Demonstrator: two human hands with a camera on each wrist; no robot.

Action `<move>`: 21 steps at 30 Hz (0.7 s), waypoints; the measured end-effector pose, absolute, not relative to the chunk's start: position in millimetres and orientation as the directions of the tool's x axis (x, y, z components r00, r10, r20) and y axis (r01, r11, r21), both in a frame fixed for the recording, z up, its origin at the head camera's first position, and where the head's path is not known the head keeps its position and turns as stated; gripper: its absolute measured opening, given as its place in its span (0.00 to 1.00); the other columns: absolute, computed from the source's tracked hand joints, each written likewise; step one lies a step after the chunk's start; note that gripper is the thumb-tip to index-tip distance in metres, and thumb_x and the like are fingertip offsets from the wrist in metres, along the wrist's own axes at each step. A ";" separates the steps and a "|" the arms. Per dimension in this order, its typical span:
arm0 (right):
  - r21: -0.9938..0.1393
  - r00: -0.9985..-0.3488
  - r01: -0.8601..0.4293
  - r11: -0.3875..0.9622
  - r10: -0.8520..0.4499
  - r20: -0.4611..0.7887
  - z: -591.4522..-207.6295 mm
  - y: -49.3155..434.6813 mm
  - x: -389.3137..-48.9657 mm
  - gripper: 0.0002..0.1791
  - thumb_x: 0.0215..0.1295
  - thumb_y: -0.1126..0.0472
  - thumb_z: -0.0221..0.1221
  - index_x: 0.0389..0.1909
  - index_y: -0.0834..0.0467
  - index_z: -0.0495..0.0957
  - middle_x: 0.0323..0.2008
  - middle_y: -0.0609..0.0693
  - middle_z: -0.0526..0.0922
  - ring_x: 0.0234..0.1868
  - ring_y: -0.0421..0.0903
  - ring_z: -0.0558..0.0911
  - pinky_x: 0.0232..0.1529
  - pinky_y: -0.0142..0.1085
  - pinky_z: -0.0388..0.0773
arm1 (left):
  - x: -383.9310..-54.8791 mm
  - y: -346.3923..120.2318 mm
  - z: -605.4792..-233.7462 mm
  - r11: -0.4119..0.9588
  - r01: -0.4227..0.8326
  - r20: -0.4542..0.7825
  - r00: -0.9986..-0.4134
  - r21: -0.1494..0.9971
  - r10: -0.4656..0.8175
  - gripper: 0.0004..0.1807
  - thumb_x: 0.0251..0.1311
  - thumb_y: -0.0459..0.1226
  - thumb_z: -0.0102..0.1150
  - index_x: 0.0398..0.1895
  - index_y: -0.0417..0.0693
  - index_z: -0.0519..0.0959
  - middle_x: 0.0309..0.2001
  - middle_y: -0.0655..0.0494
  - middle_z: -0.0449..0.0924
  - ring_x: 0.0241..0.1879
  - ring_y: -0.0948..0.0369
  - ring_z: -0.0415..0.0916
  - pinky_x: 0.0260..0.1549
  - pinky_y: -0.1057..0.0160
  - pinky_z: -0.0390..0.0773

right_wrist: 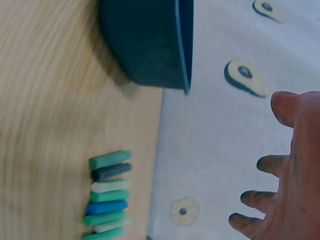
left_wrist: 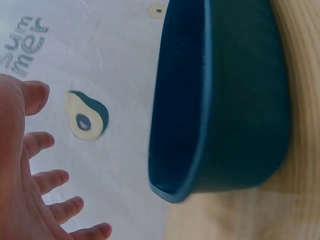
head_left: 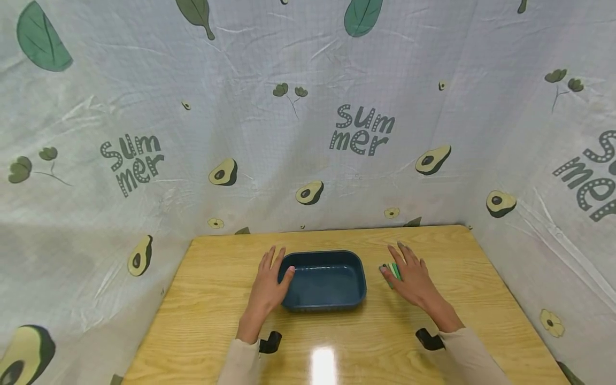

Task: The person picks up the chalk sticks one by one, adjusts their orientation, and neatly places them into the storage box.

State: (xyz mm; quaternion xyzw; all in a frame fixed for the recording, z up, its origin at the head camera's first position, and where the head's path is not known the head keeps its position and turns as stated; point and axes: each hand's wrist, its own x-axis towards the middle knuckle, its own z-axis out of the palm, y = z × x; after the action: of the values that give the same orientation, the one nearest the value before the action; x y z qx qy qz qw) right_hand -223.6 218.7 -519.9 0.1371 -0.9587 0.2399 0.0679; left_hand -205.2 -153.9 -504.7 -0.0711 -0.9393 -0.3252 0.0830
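Printed sheet [head_left: 289, 59] behind wooden bench [head_left: 202, 299]. Dark blue tray [head_left: 322, 286] mid-bench; coloured sticks [right_wrist: 110, 195] rowed right of it. Left hand [head_left: 268, 287] by tray, right hand [head_left: 415, 282] over sticks, fingers spread, both gripping nothing. Work looks unstarted: no sticks show inside tray.

My right hand [head_left: 414, 280] can pass between the blue bin [head_left: 320, 283] and coloured sticks [right_wrist: 109, 196]; the bin blocks my left hand [head_left: 267, 289] rightward.
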 end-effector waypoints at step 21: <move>-0.611 -0.976 -0.151 0.777 -0.018 0.219 -550.6 260.6 -236.4 0.38 0.73 0.49 0.53 0.73 0.68 0.54 0.70 0.74 0.56 0.68 0.75 0.59 0.61 0.69 0.61 | -207.4 -177.3 -543.3 0.434 0.020 0.049 -0.997 0.901 -0.056 0.33 0.71 0.43 0.53 0.76 0.51 0.58 0.73 0.38 0.60 0.69 0.39 0.64 0.59 0.40 0.72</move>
State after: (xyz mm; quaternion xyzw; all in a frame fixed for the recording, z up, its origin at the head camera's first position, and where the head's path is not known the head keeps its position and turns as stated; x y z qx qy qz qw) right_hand -236.4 260.6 -550.6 0.0450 -0.9372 0.3309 0.1008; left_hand -207.4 -177.3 -543.3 0.0106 -0.8460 -0.5319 0.0359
